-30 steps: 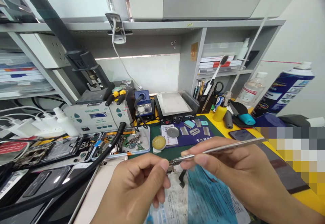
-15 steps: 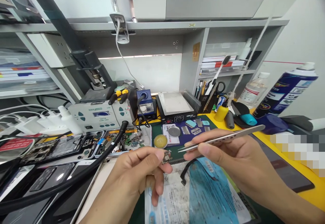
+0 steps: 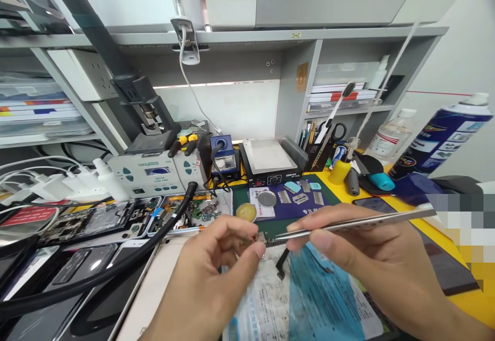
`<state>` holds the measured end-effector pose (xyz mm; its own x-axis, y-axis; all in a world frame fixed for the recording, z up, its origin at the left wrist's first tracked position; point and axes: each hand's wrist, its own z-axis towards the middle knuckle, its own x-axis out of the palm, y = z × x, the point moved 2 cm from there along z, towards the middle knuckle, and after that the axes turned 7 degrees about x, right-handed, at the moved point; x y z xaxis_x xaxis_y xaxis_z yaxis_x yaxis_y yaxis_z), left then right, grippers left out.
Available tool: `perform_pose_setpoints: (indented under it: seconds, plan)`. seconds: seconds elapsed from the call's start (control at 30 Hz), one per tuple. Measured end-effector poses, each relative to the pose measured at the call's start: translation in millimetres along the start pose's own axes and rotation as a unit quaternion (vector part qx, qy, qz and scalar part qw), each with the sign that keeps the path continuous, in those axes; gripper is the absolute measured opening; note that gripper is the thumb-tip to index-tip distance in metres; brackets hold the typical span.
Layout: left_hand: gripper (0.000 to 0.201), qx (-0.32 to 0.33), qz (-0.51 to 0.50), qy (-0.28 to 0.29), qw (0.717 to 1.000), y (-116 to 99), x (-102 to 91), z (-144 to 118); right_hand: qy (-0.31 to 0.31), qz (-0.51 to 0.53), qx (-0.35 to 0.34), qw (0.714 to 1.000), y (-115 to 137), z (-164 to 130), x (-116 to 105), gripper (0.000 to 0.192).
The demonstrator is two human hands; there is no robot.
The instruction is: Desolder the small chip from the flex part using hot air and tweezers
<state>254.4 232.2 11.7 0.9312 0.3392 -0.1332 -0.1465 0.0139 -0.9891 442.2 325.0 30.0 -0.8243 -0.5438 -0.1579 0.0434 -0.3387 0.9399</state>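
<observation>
1. The left hand (image 3: 216,274), low in the centre of the frame, is curled nearly closed; its thumb and forefinger pinch a small electronic part (image 3: 258,239) held up above the bench.
2. The other fingers of that hand fold loosely under the palm and touch nothing that can be made out.
3. The right hand (image 3: 359,258), at the lower right, is closed around a pair of metal tweezers (image 3: 348,223), thumb below and forefinger on top.
4. The tweezers lie almost level, their tips pointing toward the left of the frame and ending just beside the small part; whether they touch it cannot be told.
5. Below both hands lies a blue and white printed sheet (image 3: 309,299), with a black flex cable (image 3: 283,263) lying at its upper edge.
6. Behind the hands, mid-frame, sit a round tin of yellow paste (image 3: 246,211) and a black hot plate (image 3: 270,160).
7. A dark hose (image 3: 116,263) crosses the lower left.
</observation>
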Motion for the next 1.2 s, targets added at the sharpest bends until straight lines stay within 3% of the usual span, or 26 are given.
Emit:
perform_pose_setpoints:
  seconds: [0.1,0.17,0.3,0.4,0.47,0.53,0.67,0.77,0.83,0.93,1.03,1.2]
  plan:
    - [0.021,0.170,0.164,-0.031,0.971,1.7,-0.1,-4.1,-0.005,-0.009,-0.022,1.000,0.6,0.2,-1.5,0.013]
    - [0.018,0.248,0.225,-0.030,0.942,1.7,0.6,-6.7,0.004,-0.034,-0.034,0.999,-1.8,-1.4,-2.3,0.016]
    - [0.018,0.334,0.284,-0.020,0.898,-1.0,2.8,-9.8,0.025,-0.061,-0.038,0.997,-7.2,-5.3,-3.3,0.016]
    - [0.017,0.347,0.294,-0.020,0.890,-2.3,4.6,-10.5,0.021,-0.062,-0.024,0.998,-6.9,-4.4,-3.5,0.010]
    - [0.016,0.326,0.283,-0.017,0.902,-2.4,4.6,-10.3,0.020,-0.032,0.011,0.999,-6.3,-0.9,-3.4,0.006]
    - [0.016,0.267,0.258,-0.009,0.928,-2.1,2.8,-9.1,0.025,0.034,0.060,0.997,-6.7,4.0,-3.7,0.014]
    - [0.029,0.022,0.090,0.027,0.995,2.3,-3.6,-3.2,0.075,0.126,0.115,0.982,-9.4,11.1,-4.3,0.032]
    - [0.036,-0.095,-0.051,0.063,0.992,4.6,-3.6,0.9,0.122,0.087,0.151,0.977,-12.3,10.3,-2.6,0.030]
    - [0.034,-0.122,-0.094,0.090,0.984,5.2,-1.0,1.8,0.144,0.009,0.168,0.975,-13.0,7.8,-0.2,0.023]
    - [0.033,-0.150,-0.111,0.136,0.973,6.1,4.2,-0.3,0.183,-0.098,0.166,0.964,-11.7,4.6,4.4,0.031]
    - [0.035,-0.153,-0.109,0.168,0.968,5.7,6.5,-2.6,0.210,-0.139,0.149,0.956,-9.7,4.2,7.3,0.023]
    - [0.032,-0.140,-0.126,0.189,0.964,2.5,5.1,-3.3,0.209,-0.177,0.141,0.951,-9.8,7.0,5.4,0.024]
